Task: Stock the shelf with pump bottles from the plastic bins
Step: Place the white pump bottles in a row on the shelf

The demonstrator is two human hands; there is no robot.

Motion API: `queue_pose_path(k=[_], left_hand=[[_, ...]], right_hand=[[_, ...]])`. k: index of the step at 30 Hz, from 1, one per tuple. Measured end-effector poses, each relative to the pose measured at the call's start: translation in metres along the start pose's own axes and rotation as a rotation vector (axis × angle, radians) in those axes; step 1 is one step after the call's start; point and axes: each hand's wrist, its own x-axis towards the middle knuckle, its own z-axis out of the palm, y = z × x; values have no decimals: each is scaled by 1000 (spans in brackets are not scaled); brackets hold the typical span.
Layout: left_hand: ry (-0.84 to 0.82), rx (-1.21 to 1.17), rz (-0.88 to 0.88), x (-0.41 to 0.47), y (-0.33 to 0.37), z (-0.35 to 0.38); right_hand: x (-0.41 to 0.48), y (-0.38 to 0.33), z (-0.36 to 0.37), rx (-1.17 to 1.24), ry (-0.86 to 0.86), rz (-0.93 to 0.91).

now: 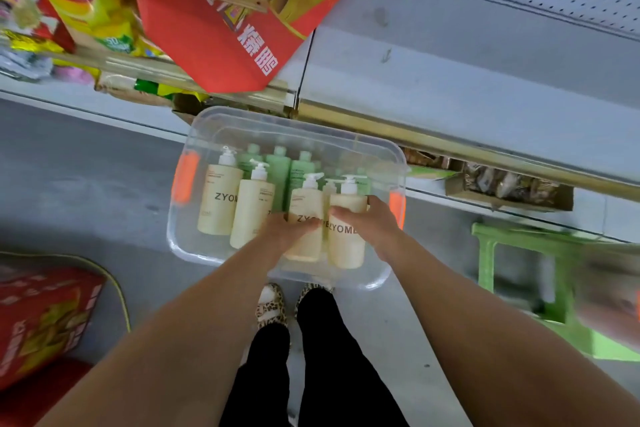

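A clear plastic bin (207,253) with orange handles stands on the floor below me. Inside it are several cream pump bottles marked ZYOME and several green bottles (278,170) behind them. My left hand (287,229) grips one cream pump bottle (304,246) near the bin's front. My right hand (372,224) grips the cream pump bottle (346,250) beside it. Two more cream bottles (218,201) lie at the bin's left. The grey shelf (450,80) above the bin is bare on the right.
Red gift boxes (214,38) and snack bags (86,10) fill the shelf at upper left. A green plastic stool (519,274) stands to the right. A red carton (41,319) sits on the floor at left. Cardboard boxes (502,187) sit on the lowest shelf.
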Motion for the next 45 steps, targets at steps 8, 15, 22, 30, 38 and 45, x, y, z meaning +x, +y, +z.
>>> queue_pose_path(k=[8, 15, 22, 30, 38, 45], left_hand=[[-218, -407, 100, -62, 17, -35], [-327, -420, 411, -156, 56, -64], [-392, -434, 714, -236, 114, -86], [-450, -341, 1020, -304, 202, -86], [-380, -446, 1096, -325, 282, -70], [-307, -538, 1122, -332, 328, -67]], right_hand=[[-63, -46, -31, 182, 95, -124], [-154, -100, -78, 307, 194, -357], [-254, -155, -142, 415, 275, -592], [-314, -221, -225, 478, 384, -807], [-296, -277, -305, 454, 414, -909], [-232, -313, -352, 387, 406, -891]])
